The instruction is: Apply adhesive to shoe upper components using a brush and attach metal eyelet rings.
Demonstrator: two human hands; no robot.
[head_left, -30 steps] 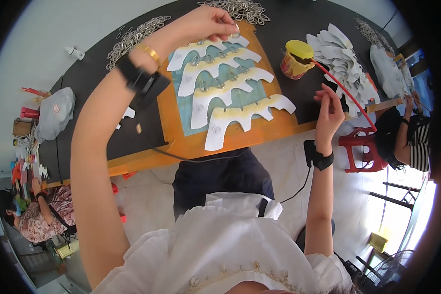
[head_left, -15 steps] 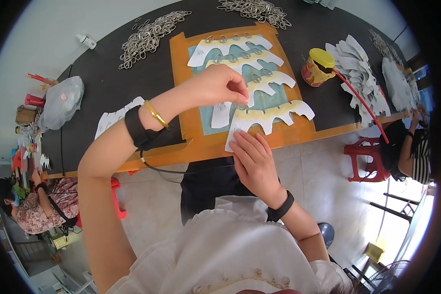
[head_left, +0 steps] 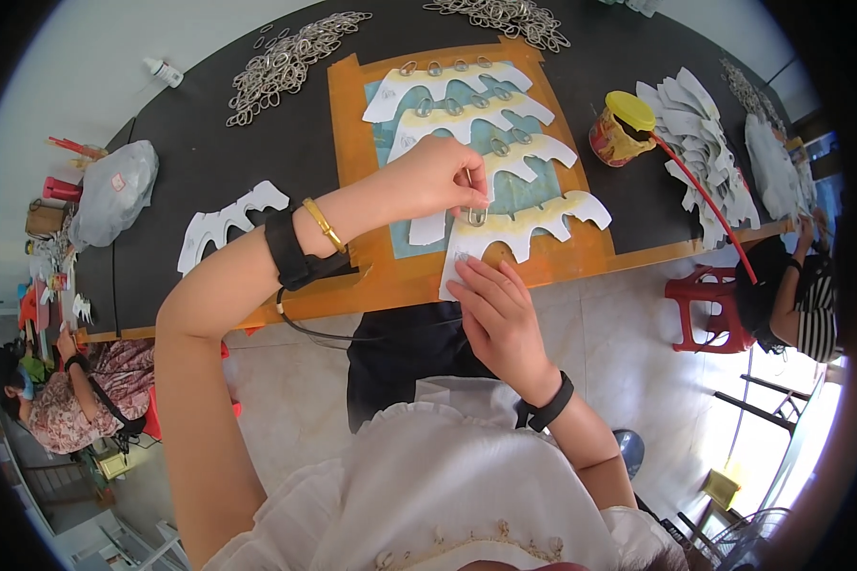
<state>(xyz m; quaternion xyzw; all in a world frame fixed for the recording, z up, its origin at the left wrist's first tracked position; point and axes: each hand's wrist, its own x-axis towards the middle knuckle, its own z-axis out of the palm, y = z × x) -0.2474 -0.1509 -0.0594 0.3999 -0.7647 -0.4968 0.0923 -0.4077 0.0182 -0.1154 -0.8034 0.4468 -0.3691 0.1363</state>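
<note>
My left hand [head_left: 443, 176] pinches an oval metal ring [head_left: 476, 216] at the upper left edge of the nearest white scalloped piece [head_left: 533, 221]. That piece has a yellowish coating along its notched upper edge. My right hand [head_left: 505, 319] lies flat with fingers stretched, its fingertips touching the piece's left end. Farther back on the blue-green mat [head_left: 533, 195] are three more scalloped pieces, among them the farthest piece [head_left: 381, 103], with metal rings standing along their upper edges. My left hand and forearm partly cover the pieces behind.
Two heaps of metal rings, the left heap [head_left: 290, 71] and the far heap [head_left: 505, 21], lie at the back. A yellow-rimmed tub [head_left: 619, 133] stands right, beside stacked white pieces [head_left: 690, 133] and a red stick [head_left: 705, 205]. White pieces [head_left: 229, 219] lie left. Other people sit at both sides.
My left hand has shifted slightly down and right, bringing the ring against the nearest piece's upper edge. My right hand stays on the piece, which has barely moved.
</note>
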